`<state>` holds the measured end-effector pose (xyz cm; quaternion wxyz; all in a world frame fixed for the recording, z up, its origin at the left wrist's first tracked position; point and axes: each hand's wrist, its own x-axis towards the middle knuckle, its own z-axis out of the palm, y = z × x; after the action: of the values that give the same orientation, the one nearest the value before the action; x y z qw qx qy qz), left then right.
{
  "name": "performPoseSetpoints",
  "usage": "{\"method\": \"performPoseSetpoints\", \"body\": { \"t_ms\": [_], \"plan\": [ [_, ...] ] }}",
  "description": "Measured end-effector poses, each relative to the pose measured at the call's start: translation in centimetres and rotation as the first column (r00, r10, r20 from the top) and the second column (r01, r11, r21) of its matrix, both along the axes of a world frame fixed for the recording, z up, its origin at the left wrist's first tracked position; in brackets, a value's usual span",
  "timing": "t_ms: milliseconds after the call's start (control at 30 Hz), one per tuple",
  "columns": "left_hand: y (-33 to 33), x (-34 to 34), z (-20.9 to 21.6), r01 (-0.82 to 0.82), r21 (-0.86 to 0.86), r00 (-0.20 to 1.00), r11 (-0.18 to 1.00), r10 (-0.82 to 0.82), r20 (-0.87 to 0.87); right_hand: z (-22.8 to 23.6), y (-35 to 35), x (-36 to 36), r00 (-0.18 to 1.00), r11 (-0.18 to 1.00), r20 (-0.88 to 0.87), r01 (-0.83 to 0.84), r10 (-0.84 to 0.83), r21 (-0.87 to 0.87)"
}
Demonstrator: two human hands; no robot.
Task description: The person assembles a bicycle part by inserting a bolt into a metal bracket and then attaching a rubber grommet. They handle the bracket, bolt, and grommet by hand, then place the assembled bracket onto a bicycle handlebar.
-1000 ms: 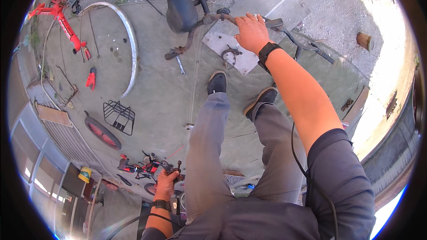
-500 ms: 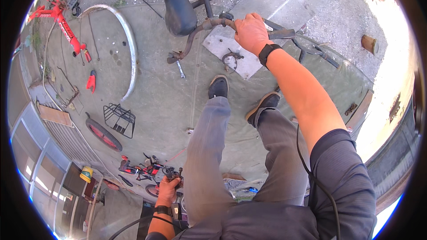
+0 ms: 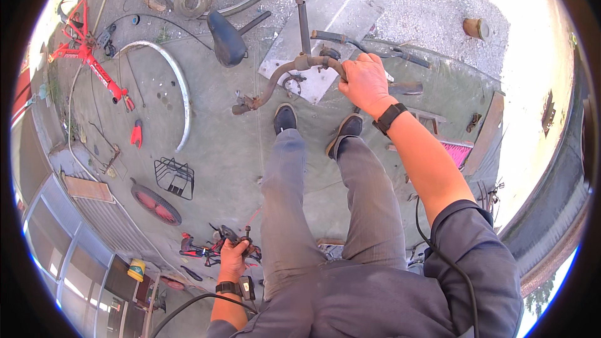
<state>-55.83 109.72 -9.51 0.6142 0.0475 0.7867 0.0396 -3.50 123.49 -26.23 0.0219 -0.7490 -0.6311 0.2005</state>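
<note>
My right hand (image 3: 366, 84) is closed round one side of a rusty, curved bicycle handlebar (image 3: 268, 89). Its straight stem (image 3: 303, 28) points away from me, and the bar spans the space above my shoes. Low on the left, my left hand (image 3: 233, 258) is closed on a small dark metal part (image 3: 251, 249) with a short rod standing out of it; its exact kind is unclear. Beyond the handlebar lies a black bicycle saddle (image 3: 226, 39) on a post. A pale board (image 3: 322, 84) lies partly under the bar, with a dark curved part (image 3: 293, 81) on it.
On the left are a red bicycle frame (image 3: 94, 66), a pale curved fender (image 3: 183, 87), a black wire rack (image 3: 174, 177) and a small wheel (image 3: 156, 203). Dark tubes (image 3: 400, 56) lie beyond my right hand. A rusty can (image 3: 476, 28) stands far right.
The handlebar in my right hand has shifted away from the saddle, which it overlapped before. My view has shifted too, showing more ground at the far side. Both hands keep their holds.
</note>
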Motion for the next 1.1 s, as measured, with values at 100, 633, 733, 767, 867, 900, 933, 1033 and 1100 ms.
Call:
{"method": "performPoseSetpoints", "body": {
  "t_ms": [100,633,733,767,867,900,933,1033,1100],
  "plan": [
    [1.3,0.7,2.1,0.024,0.052,0.999,0.998,-0.026,0.041,5.4,-3.7,1.6,0.989,0.99,-0.06,0.136,-0.134,0.037],
    [7.6,11.1,13.1,0.302,0.35,0.91,0.887,-0.378,0.171,33.6,-21.6,6.9,0.027,0.429,-0.537,0.636,-0.843,-0.642],
    [9.0,13.1,14.2,0.365,0.391,0.864,0.845,-0.464,0.196,36.8,-24.8,6.9,-0.169,0.408,-0.64,0.642,-0.75,-0.649],
    [9.5,13.8,14.4,0.396,0.392,0.847,0.83,-0.495,0.192,37.5,-25.9,6.7,-0.219,0.396,-0.671,0.663,-0.709,-0.635],
    [11.6,15.6,14.6,0.502,0.411,0.752,0.761,-0.619,0.228,39.5,-29.0,5.4,-0.33,0.348,-0.746,0.728,-0.578,-0.591],
    [12.4,16.3,14.5,0.538,0.422,0.705,0.73,-0.664,0.249,40.2,-30.1,4.9,-0.347,0.327,-0.763,0.751,-0.545,-0.574],
    [13.1,17.2,14.5,0.56,0.435,0.674,0.705,-0.693,0.256,40.9,-31.3,4.3,-0.371,0.286,-0.763,0.768,-0.53,-0.573],
    [14.9,19.6,14.8,0.611,0.469,0.583,0.639,-0.763,0.28,42.8,-34.0,1.6,-0.463,0.151,-0.81,0.828,-0.359,-0.54],
    [16.6,21.6,15.2,0.619,0.498,0.514,0.607,-0.793,0.328,43.8,-35.3,0.4,-0.491,0.095,-0.826,0.842,-0.277,-0.532]
  ]
}}
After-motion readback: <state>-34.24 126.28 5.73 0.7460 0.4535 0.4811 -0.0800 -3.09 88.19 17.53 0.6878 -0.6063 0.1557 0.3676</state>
